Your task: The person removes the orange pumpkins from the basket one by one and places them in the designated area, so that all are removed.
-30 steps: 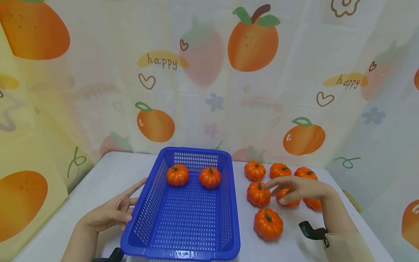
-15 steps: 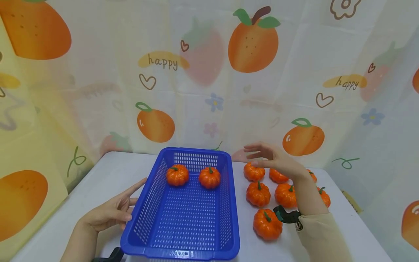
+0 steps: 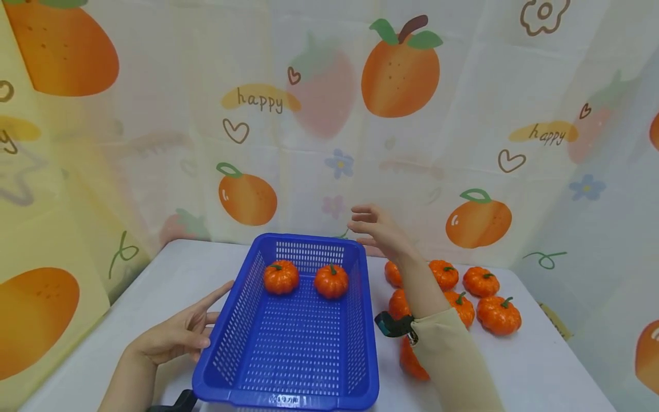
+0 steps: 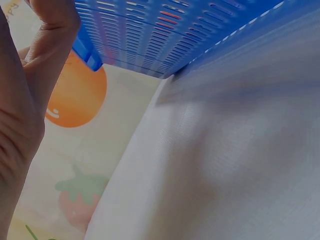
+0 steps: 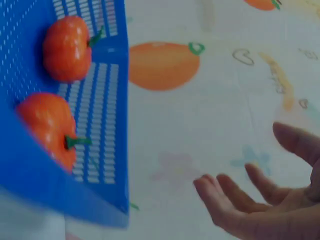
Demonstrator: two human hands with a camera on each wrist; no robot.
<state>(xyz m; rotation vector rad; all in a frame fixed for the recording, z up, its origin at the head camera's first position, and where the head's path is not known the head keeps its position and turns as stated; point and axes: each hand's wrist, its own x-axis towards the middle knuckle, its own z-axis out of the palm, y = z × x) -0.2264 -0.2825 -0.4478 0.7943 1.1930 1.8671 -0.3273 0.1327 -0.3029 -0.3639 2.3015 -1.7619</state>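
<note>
A blue perforated plastic basket [image 3: 285, 397] holds two small orange pumpkins with green stems, one pumpkin [image 3: 281, 278] at the far left and another pumpkin [image 3: 331, 282] at the far right. My left hand [image 3: 172, 337] rests against the basket's left side, index finger extended along it and thumb at the rim. In the left wrist view, the fingers [image 4: 55, 45] are beside the basket wall. My right hand [image 3: 381, 229] is raised near the basket's back right corner, fingers loosely bent. Nothing is in its grasp in the right wrist view, where the basket pumpkins [image 5: 67, 49] also show.
Several more pumpkins [image 3: 498, 316] stand in rows on the white table [image 3: 546, 366] right of the basket, some partly hidden by my right forearm [image 3: 424, 286]. Behind the table hangs a fruit-printed curtain [image 3: 319, 189]; a yellowish curtain [image 3: 41, 229] borders the left.
My right hand has risen from above the pumpkins on the right and moved left toward the basket's back corner, holding nothing. The left hand and the basket stay in place.
</note>
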